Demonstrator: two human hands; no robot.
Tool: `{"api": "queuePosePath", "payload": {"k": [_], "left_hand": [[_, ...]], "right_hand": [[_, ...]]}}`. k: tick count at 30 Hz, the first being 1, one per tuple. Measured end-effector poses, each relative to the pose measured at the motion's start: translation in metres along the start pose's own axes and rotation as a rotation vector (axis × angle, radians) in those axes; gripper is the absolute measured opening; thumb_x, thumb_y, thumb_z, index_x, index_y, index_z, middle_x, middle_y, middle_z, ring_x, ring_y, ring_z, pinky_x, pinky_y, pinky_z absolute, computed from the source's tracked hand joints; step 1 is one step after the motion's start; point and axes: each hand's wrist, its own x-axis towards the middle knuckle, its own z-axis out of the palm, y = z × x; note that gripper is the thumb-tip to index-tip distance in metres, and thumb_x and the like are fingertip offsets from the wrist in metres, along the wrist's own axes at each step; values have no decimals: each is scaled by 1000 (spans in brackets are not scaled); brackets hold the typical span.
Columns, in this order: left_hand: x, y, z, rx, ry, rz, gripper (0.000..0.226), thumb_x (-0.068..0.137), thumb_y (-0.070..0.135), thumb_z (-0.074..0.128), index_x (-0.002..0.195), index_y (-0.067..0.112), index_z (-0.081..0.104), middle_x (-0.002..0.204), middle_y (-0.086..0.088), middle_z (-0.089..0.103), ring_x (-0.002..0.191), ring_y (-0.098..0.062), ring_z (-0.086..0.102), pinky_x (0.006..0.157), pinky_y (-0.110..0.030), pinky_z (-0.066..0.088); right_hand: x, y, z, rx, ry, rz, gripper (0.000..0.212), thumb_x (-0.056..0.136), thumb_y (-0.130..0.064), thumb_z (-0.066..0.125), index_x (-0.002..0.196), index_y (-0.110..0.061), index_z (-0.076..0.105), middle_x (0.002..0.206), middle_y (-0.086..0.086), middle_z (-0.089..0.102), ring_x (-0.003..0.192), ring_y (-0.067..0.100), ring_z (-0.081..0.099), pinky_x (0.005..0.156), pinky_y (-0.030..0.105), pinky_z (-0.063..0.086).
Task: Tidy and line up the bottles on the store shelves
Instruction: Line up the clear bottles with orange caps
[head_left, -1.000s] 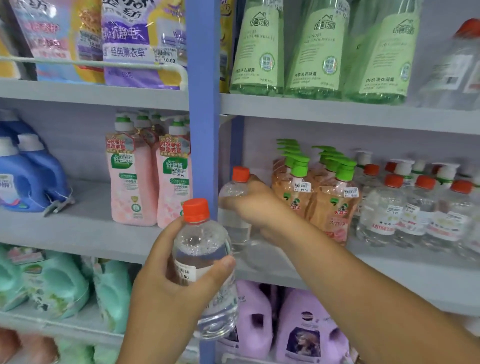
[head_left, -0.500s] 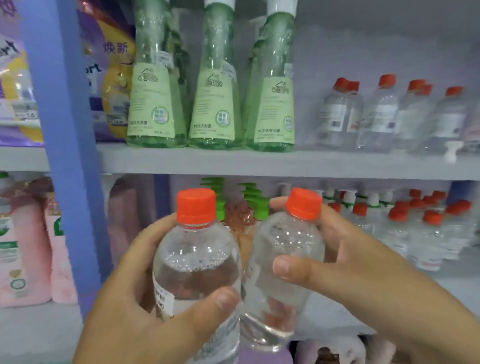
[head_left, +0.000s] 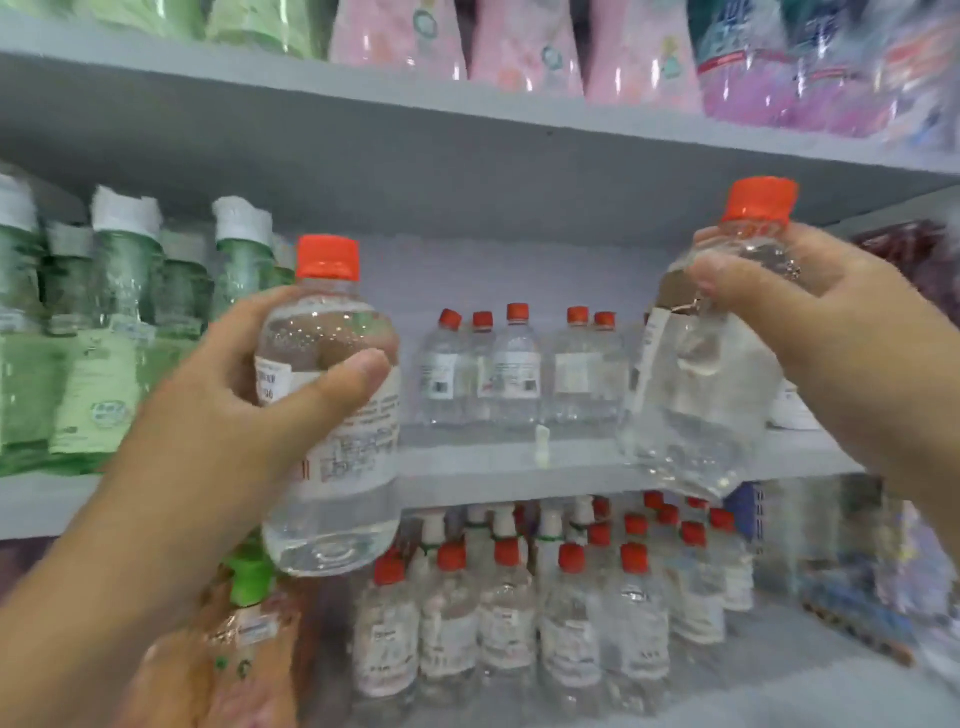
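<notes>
My left hand (head_left: 208, 410) grips a clear bottle with an orange cap (head_left: 332, 426), held upright in front of the middle shelf (head_left: 519, 475). My right hand (head_left: 831, 332) grips a second clear orange-capped bottle (head_left: 696, 395) near its shoulder, tilted, its base hanging over the shelf's front edge. Between the two held bottles, several matching clear bottles (head_left: 514, 374) stand in a row at the back of that shelf. More of the same bottles (head_left: 519, 623) crowd the shelf below.
Tall green bottles with white caps (head_left: 109, 332) fill the left of the middle shelf. Pink and patterned refill pouches (head_left: 519, 41) sit on the top shelf. An orange-brown pump bottle with a green top (head_left: 244, 623) stands at the lower left. A small white piece (head_left: 542, 441) lies on the middle shelf.
Both hands have risen and spread apart with their bottles. The view swung up and right, from the lower shelf to the shelf with the row of clear bottles.
</notes>
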Motion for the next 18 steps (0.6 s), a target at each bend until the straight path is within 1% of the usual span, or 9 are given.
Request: {"api": "queuePosePath", "payload": {"k": [2, 3, 5, 7, 9, 12, 14, 16, 18], "left_hand": [[12, 3, 25, 34, 38, -3, 66, 59, 77, 73, 118, 47, 67, 101, 14, 77, 96, -21, 74, 83, -55, 59], [17, 5, 37, 43, 62, -14, 63, 58, 77, 75, 114, 48, 68, 98, 13, 77, 94, -21, 74, 81, -51, 59], [27, 7, 62, 68, 93, -49, 52, 65, 72, 78, 109, 46, 68, 92, 12, 76, 83, -13, 73, 68, -34, 56], [37, 7, 87, 133, 116, -91, 41, 77, 59, 78, 111, 41, 65, 84, 10, 70, 66, -5, 65, 57, -22, 46], [43, 5, 105, 219, 151, -128, 41, 83, 51, 76, 118, 43, 57, 82, 14, 59, 64, -3, 55, 55, -22, 39], [50, -4, 117, 345, 160, -156, 54, 85, 51, 75, 133, 38, 53, 91, 17, 53, 76, -1, 51, 59, -21, 37], [55, -13, 115, 437, 166, -185, 64, 82, 58, 74, 137, 34, 51, 99, 13, 56, 88, -10, 58, 69, -27, 45], [62, -22, 110, 532, 167, -198, 72, 78, 66, 73, 137, 32, 50, 113, 3, 64, 101, -23, 63, 82, -39, 52], [68, -28, 105, 607, 171, -221, 74, 78, 67, 72, 138, 30, 49, 125, -4, 65, 104, -28, 62, 82, -40, 49]], "right_hand": [[25, 30, -36, -29, 17, 0, 42, 72, -66, 74, 104, -39, 74, 96, -14, 77, 92, 12, 72, 92, 38, 52], [37, 46, -51, -38, 19, 11, 37, 77, -61, 74, 103, -35, 75, 96, -14, 78, 94, 12, 73, 93, 37, 52], [57, 78, -74, -55, 19, 58, 32, 82, -54, 75, 102, -28, 76, 94, -12, 78, 96, 12, 72, 87, 32, 51], [75, 107, -87, -50, 13, 103, 30, 84, -51, 76, 97, -25, 75, 92, -10, 77, 96, 15, 71, 83, 31, 50], [90, 133, -92, -83, -27, 128, 28, 85, -51, 76, 90, -24, 72, 89, -8, 72, 88, 12, 67, 75, 28, 47], [109, 164, -90, -251, -78, 134, 35, 84, -58, 74, 102, -29, 64, 91, -14, 62, 80, 1, 56, 63, 24, 41], [118, 181, -88, -325, -93, 113, 41, 84, -61, 71, 105, -28, 59, 90, -13, 61, 78, 6, 58, 61, 27, 44], [124, 195, -89, -347, -82, 107, 44, 85, -64, 69, 103, -25, 57, 91, -8, 63, 78, 9, 58, 60, 29, 45], [129, 207, -87, -395, -85, 75, 49, 85, -65, 67, 109, -23, 57, 94, -2, 64, 80, 14, 58, 62, 31, 43]]}}
